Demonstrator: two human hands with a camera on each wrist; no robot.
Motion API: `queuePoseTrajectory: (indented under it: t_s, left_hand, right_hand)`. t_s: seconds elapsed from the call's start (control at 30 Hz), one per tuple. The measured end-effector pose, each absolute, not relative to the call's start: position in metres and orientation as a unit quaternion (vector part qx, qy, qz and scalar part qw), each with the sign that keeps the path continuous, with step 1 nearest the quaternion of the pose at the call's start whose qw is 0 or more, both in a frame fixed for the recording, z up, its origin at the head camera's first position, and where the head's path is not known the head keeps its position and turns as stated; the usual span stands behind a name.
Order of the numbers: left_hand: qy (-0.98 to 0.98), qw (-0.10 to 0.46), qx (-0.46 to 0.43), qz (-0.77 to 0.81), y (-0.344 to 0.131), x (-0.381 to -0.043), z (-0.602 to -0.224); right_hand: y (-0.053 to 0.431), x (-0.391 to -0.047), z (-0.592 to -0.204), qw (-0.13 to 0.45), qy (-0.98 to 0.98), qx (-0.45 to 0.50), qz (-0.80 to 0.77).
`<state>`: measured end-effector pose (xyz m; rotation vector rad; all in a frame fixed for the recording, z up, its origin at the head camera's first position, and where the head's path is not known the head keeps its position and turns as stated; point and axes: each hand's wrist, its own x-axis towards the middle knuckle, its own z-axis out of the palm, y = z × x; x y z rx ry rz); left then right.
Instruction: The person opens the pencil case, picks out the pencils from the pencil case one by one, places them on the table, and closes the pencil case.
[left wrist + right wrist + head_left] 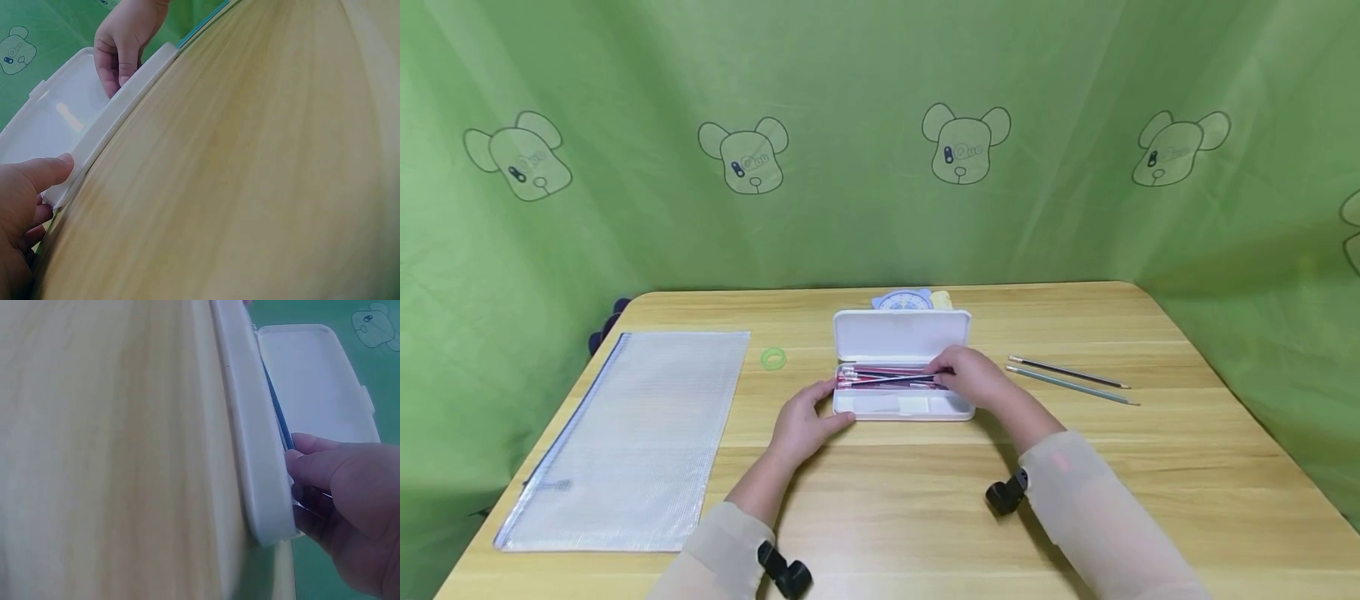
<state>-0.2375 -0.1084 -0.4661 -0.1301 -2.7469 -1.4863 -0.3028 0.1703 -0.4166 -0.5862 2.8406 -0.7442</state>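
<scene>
A white pencil case (902, 407) lies on the table with its lid (901, 335) raised at the back. Several red and dark pencils (868, 377) lie inside it. My left hand (800, 425) grips the case's left end, thumb on the front rim and fingers along the side. Over the right part of the case, my right hand (973, 377) pinches a dark pencil (279, 415) between thumb and fingers. That pencil slants across the others; its far end is hidden by the hand in the head view.
To the right lie a black pencil (1067, 372) and a grey-blue pencil (1075, 386). A clear zip pouch (625, 442) covers the left side. Near it sits a green ring (772, 358). Behind the lid shows a blue clock-like item (904, 300). A green curtain (850, 233) hangs behind the table.
</scene>
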Motion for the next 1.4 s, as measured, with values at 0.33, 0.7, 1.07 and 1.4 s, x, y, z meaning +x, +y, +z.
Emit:
queuePoseTrajectory:
  t_s: [0.33,0.7,1.07,1.4]
  left_hand:
    - [-0.881,0.010,-0.044,-0.472,-0.109,-0.237,-0.467]
    - [-0.880,0.009,-0.043,-0.473,-0.110,-0.236,-0.468]
    - [-0.883,0.008,-0.043,-0.468,-0.110,-0.236,-0.469]
    - [-0.881,0.005,-0.042,-0.472,-0.108,-0.237,-0.467]
  right_hand:
    - [0.193,-0.292,-0.407,0.044,0.937,-0.167,-0.302]
    - [0.244,-0.273,-0.407,0.011,0.936,-0.151,-0.319]
    - [0.302,-0.254,-0.396,-0.011,0.947,-0.118,-0.298]
    - [0.349,-0.240,-0.408,-0.009,0.961,-0.077,-0.266]
